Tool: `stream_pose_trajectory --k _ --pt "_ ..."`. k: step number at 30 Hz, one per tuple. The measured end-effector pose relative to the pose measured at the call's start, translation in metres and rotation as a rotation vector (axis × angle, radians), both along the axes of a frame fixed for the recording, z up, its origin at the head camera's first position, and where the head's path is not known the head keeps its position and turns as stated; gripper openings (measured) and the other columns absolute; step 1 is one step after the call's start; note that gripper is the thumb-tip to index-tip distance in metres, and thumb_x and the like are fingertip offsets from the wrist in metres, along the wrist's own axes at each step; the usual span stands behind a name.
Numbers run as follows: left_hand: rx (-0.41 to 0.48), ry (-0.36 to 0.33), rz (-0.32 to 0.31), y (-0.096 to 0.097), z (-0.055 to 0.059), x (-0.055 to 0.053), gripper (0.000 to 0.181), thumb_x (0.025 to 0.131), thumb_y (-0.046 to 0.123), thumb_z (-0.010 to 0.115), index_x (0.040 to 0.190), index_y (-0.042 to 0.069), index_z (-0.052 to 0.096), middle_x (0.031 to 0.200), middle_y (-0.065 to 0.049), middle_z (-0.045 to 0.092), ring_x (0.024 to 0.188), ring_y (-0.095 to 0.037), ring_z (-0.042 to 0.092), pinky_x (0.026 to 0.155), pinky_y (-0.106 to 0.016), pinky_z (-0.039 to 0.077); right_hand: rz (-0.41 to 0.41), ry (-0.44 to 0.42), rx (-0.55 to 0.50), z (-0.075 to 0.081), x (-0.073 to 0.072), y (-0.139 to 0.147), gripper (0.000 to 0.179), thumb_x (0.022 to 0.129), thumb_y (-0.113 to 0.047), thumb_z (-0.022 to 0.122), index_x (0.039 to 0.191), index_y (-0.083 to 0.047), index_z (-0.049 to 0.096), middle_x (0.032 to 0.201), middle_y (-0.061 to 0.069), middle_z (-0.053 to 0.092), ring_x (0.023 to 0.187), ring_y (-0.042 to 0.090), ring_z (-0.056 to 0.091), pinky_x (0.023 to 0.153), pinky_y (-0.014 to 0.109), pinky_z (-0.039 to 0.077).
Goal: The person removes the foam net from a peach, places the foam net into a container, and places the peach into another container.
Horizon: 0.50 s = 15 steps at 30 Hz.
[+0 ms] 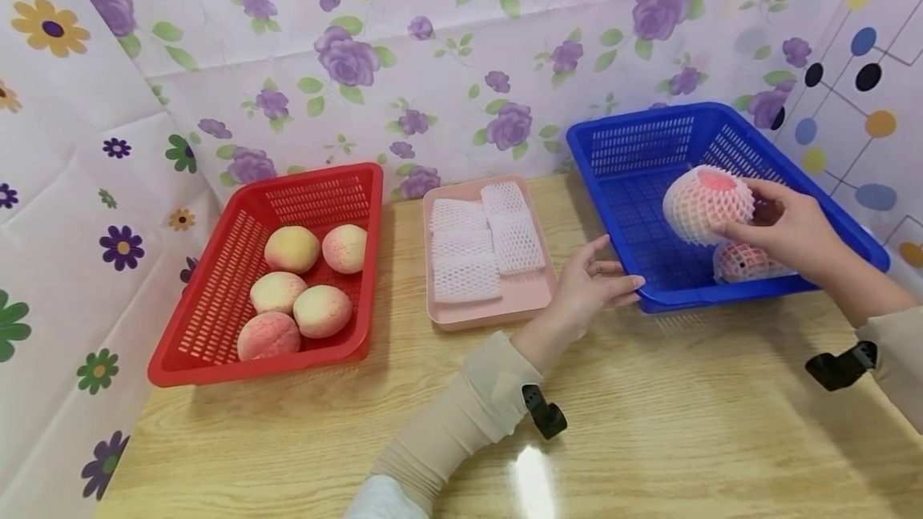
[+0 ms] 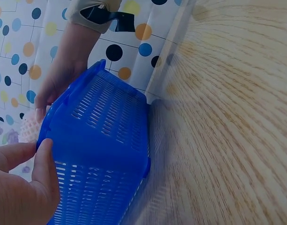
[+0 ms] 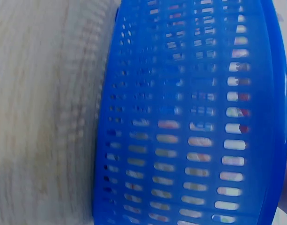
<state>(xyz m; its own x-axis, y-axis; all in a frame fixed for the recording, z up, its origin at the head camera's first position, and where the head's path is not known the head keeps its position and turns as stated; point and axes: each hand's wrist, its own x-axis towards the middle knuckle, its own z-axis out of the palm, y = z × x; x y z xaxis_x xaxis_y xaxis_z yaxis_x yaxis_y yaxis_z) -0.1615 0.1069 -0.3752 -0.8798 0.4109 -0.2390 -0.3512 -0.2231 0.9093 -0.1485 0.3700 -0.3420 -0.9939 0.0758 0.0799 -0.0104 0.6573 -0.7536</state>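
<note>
My right hand (image 1: 789, 227) holds a peach in a white foam net (image 1: 703, 207) by its side, over the blue basket (image 1: 634, 207). Another netted peach (image 1: 746, 263) lies in that basket, below the held one. At the basket's near left corner, my left hand (image 1: 580, 291) pinches the rim between thumb and finger; the left wrist view shows these fingers (image 2: 46, 164) on the blue edge. Only the slotted basket wall (image 3: 190, 117) fills most of the right wrist view, so the held peach is hidden there.
A pink tray (image 1: 519, 303) with several white foam nets (image 1: 461, 251) stands in the middle. To its left, a red basket (image 1: 252, 375) holds several bare peaches (image 1: 322, 311). Flowered sheeting (image 1: 411, 62) rises behind the wooden table (image 1: 288, 439).
</note>
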Motion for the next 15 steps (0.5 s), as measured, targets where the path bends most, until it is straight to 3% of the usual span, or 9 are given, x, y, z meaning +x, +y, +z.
stream_pose_trajectory --k 15 --pt "-0.016 0.012 -0.018 -0.001 -0.001 -0.001 0.077 0.077 -0.016 0.068 0.143 0.013 0.041 0.094 -0.005 0.059 0.077 -0.022 0.066 0.074 -0.034 0.060 0.044 0.014 -0.082 0.005 0.021 -0.020 0.065 0.088 -0.015 0.069 0.143 -0.004 0.036 0.102 -0.029 0.051 0.087 -0.012 0.053 0.066 0.007 0.051"
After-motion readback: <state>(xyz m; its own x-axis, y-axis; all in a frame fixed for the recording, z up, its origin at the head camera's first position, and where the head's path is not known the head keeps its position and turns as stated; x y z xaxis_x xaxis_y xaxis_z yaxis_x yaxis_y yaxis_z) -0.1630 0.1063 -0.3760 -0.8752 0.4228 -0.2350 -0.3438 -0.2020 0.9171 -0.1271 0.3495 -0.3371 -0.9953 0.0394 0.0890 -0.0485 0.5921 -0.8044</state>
